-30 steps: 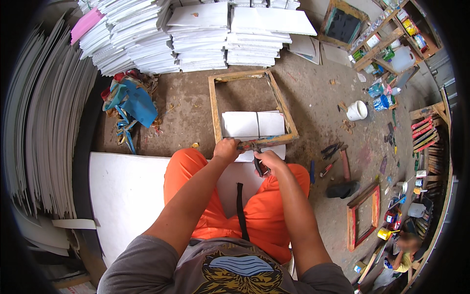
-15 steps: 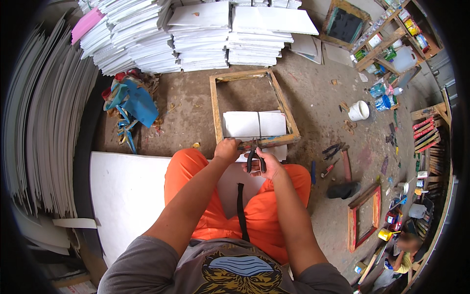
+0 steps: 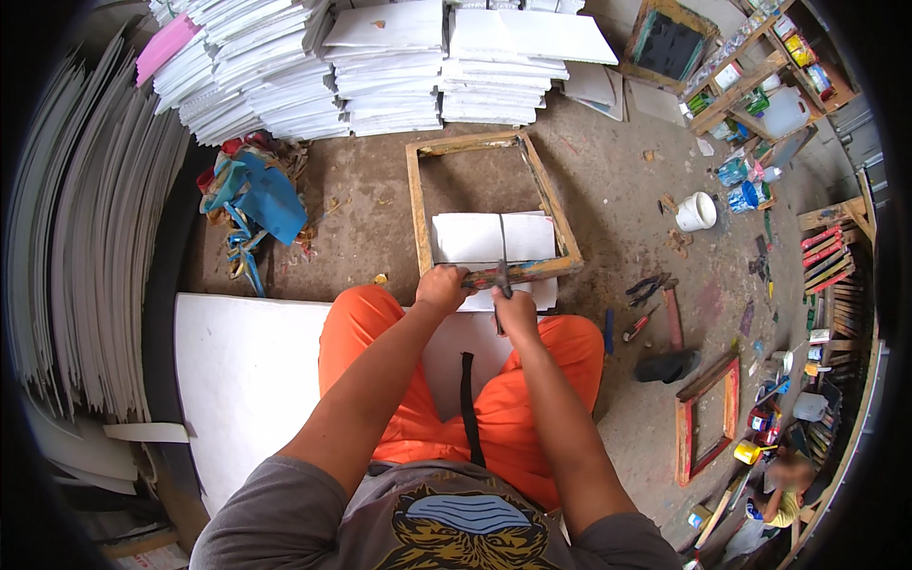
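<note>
Your left hand (image 3: 442,288) closed on the wooden frame (image 3: 491,271) at frame centre, on its near rail. Your right hand (image 3: 514,309) wrapped a dark tool (image 3: 501,280) there; its head was hard to make out, handle hidden in your fist.

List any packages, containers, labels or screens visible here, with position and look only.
White bucket: floor, right of the wooden frame; round.
Clear jug: top-right shelf; boxy, whitish.
Blue-labelled bottles: floor below that shelf.
Yellow pot: lower right; small, round.
No screens visible.
</note>
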Demonstrator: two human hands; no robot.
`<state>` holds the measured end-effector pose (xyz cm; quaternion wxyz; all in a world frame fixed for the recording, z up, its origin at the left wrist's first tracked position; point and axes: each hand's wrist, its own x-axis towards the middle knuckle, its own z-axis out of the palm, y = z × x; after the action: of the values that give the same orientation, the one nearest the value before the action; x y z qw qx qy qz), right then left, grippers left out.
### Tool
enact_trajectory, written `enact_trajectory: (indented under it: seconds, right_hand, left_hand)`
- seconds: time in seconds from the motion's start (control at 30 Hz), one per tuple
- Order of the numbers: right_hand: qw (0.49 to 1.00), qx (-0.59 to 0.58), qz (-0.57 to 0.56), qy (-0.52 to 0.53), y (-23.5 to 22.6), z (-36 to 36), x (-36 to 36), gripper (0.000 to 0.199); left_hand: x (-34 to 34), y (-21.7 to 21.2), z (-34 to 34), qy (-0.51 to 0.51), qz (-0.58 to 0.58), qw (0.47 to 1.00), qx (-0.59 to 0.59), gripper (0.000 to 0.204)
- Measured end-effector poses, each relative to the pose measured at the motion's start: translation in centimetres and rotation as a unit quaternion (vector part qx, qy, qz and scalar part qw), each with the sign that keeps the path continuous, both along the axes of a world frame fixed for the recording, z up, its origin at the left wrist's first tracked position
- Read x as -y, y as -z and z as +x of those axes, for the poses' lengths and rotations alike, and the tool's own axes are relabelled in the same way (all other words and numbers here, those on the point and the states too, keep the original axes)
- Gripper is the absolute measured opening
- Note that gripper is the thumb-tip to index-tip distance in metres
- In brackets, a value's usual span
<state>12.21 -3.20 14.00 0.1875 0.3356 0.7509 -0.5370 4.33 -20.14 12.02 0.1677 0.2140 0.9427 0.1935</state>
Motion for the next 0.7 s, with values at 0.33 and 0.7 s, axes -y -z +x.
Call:
enact_trajectory:
  seconds: [0.33, 0.7]
  right_hand:
    - [0.94, 0.028, -0.326, 0.094, -0.6, 2.1, -6.2, 0.045]
    - [0.937, 0.126, -0.324, -0.04, -0.3, 1.3, -1.5, 0.045]
  left_hand:
    - [-1.0, -1.5, -0.2, -0.01, -0.013, 0.999, 0.033, 0.04]
    - [-0.4, -1.1, 0.0, -0.018, 0.025, 0.999, 0.021, 0.04]
